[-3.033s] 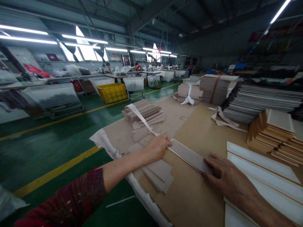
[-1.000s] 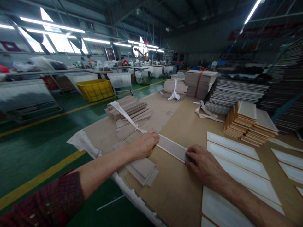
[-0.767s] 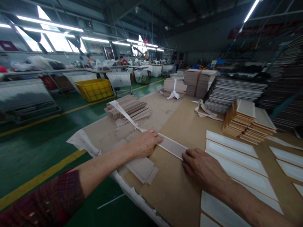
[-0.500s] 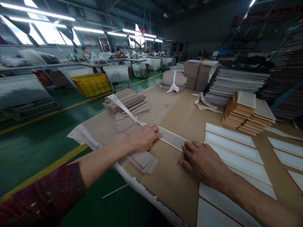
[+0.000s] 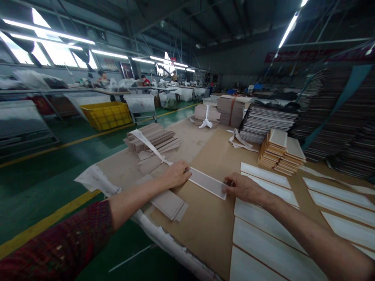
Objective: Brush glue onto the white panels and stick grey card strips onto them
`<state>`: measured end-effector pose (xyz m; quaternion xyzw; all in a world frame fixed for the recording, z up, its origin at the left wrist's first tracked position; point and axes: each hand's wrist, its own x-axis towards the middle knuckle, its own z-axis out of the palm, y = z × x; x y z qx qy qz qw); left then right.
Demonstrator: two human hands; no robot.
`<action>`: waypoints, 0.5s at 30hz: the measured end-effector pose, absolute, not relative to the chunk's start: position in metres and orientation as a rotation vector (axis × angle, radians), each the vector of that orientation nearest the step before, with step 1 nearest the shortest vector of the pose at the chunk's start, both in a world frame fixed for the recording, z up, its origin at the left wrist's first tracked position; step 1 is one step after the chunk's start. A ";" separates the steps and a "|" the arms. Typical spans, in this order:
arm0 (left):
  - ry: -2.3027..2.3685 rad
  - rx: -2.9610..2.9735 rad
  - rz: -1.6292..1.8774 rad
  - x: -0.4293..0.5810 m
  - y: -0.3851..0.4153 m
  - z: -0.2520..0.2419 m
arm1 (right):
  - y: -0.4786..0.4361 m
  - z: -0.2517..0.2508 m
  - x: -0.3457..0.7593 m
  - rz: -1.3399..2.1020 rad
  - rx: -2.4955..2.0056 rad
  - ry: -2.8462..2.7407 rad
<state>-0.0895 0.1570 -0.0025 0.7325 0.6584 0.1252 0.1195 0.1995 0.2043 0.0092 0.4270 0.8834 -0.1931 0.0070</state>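
Observation:
A flat grey board strip [image 5: 206, 182] with white edges lies between my two hands on the brown tabletop. My left hand [image 5: 178, 173] is closed on its left end, fingers curled over the edge. At the other end, the fingers of my right hand [image 5: 244, 188] are pinched on the strip's upper right corner, slightly blurred. Below my left forearm lie several loose grey board pieces [image 5: 170, 203]. White panels with brown edges [image 5: 265, 222] are laid in a row under and beside my right forearm.
A pile of grey strips [image 5: 152, 138] with a white cloth band [image 5: 148, 143] sits beyond my left hand. Stacked brown-edged panels [image 5: 278, 150], tied board bundles [image 5: 230, 111] and tall dark stacks [image 5: 331, 113] stand at the back right. A yellow bin [image 5: 107, 116] is on the floor.
My right hand has shifted from lying over the strip's right end to pinching its corner, uncovering more of the strip. My left hand stays on its end. The camera view has tilted up and turned slightly right.

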 end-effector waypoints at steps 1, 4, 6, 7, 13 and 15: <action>1.992 2.048 0.384 -0.090 0.159 -0.003 | 0.204 0.006 0.197 -0.607 1.338 2.756; 2.086 1.800 0.420 -0.093 0.167 -0.004 | 0.205 0.001 0.190 -0.589 1.338 2.737; 2.086 1.663 0.456 -0.095 0.171 -0.004 | 0.207 0.001 0.188 -0.575 1.325 2.720; 2.075 1.596 0.476 -0.096 0.173 -0.004 | 0.208 0.001 0.187 -0.568 1.320 2.715; 1.839 1.254 0.595 -0.108 0.173 0.012 | 0.207 0.005 0.186 -0.555 1.334 2.761; 1.758 1.187 0.665 -0.112 0.168 0.021 | 0.206 0.008 0.187 -0.593 1.335 2.812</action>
